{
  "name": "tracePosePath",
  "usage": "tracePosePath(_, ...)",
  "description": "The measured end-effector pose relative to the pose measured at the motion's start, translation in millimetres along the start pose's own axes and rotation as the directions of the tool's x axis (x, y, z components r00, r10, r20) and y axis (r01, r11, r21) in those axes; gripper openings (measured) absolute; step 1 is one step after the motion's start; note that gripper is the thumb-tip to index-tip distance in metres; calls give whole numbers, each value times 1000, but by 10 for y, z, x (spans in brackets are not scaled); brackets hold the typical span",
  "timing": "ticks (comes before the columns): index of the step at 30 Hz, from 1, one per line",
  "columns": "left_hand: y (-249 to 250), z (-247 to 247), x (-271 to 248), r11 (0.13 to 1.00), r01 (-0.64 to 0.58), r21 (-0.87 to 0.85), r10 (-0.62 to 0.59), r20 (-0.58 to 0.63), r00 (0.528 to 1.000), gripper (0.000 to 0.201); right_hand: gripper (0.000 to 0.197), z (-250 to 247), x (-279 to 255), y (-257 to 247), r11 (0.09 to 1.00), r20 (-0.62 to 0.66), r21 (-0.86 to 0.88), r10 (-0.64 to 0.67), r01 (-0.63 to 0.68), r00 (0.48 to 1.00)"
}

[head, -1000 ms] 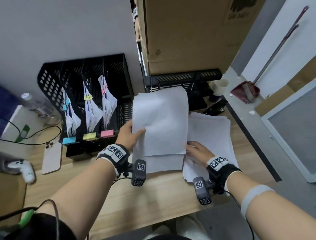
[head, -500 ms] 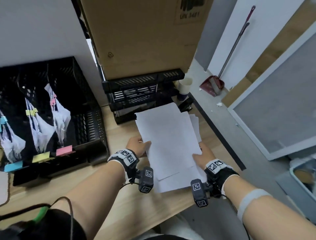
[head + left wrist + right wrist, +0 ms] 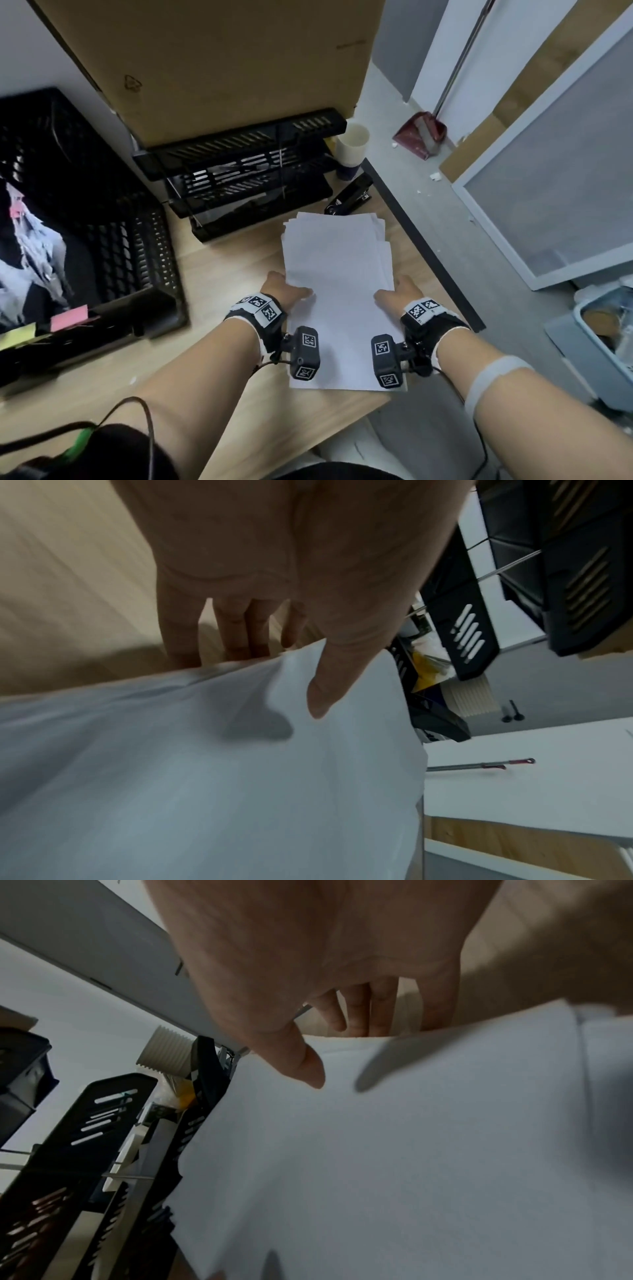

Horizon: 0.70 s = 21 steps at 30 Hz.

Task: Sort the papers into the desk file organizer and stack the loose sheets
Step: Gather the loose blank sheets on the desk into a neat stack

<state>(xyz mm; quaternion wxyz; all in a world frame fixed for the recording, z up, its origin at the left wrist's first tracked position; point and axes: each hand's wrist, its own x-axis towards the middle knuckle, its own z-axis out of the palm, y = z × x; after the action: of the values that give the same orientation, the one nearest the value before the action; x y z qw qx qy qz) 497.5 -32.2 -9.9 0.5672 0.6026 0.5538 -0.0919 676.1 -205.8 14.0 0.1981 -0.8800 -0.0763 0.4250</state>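
Sheet now dropped onto the paper stack (image 3: 337, 274) by the desk's right edge, long axis running away, left hand (image 3: 286, 291) and right hand (image 3: 399, 291) pinching its side edges, equally near.

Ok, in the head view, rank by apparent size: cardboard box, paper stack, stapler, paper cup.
1. cardboard box
2. paper stack
3. stapler and paper cup: alike in apparent size, so unranked.

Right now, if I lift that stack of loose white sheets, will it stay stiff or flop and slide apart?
The paper stack will probably sag: its edge already bows at the left hand. The sheets will likely slip, since their far corners sit fanned. Supporting both sides with the right hand should help.
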Motion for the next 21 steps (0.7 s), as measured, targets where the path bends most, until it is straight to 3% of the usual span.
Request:
tracePosePath(2, -20, 11, 18, 998, 60, -13, -61, -8, 998, 72, 57, -5, 76, -14, 999, 30, -16, 32, -31, 999)
tracePosePath(5, -23, 34, -77, 995, 96, -11, -96, 34, 995, 26, 54, 3, 155, -51, 998, 67, -23, 55, -54, 996)
tracePosePath(7, -48, 54, -88, 998, 61, -21, -60, 55, 997, 17, 47, 37, 192, -73, 998, 103, -47, 45, -40, 994)
tracePosePath(12, -163, 9, -88, 992, -73, -101, 77, 34, 996, 48, 27, 151, 122, -94, 993, 102, -114, -27, 38, 994)
tracePosePath(16, -258, -147, -186, 957, -106, -269, 132, 78, 988, 70, 53, 258, 127, -130, 996, 170, 18, -84, 83, 982)
tracePosePath(18, -273, -256, -283, 934, -157, -320, 189, 72, 979, 64, 65, 300, 175, -99, 993, 131, 111, -57, 42, 990)
tracePosePath(21, -175, -456, -526, 878, -252, -407, 297, 50, 953, 53, 54, 296, -31, -273, 962, 39, 243, -138, 125, 990)
